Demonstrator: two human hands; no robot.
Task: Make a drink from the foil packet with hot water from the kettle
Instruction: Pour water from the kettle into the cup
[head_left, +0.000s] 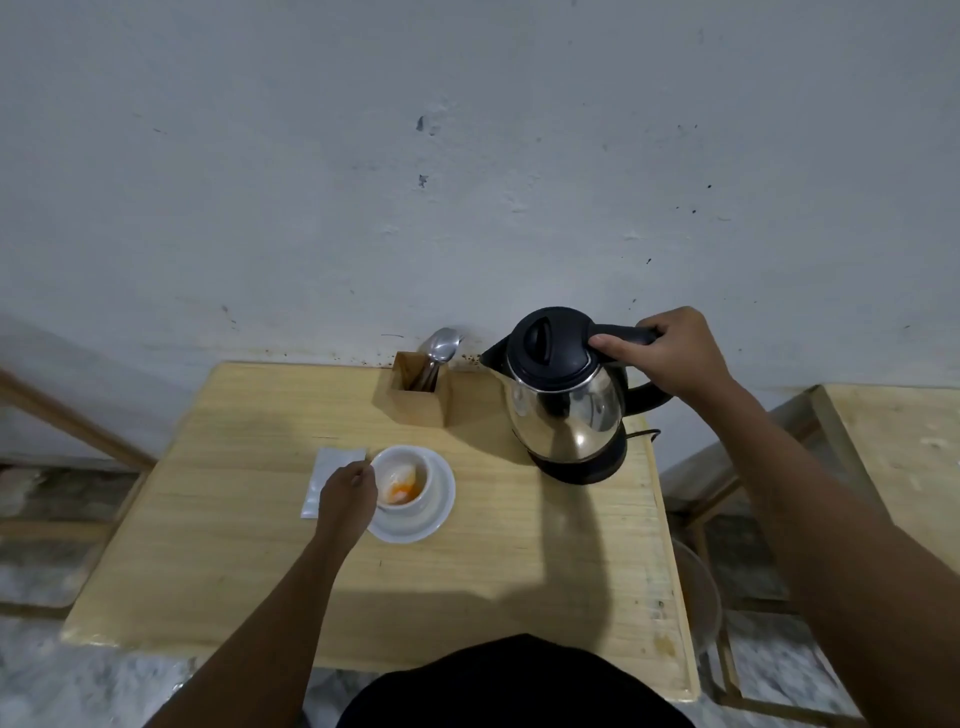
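Kettle (566, 395) gripped by right hand (675, 353) — left hand (347, 493) steadies cup (402, 480).

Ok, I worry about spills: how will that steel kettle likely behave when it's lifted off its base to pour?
The kettle looks fairly heavy for its size if filled, being metal-bodied; its water level is not visible. The right hand grips the rear handle, so the weight probably pulls the spout downward. The polished wall seems slippery and possibly hot, so the handle is likely the safer hold.
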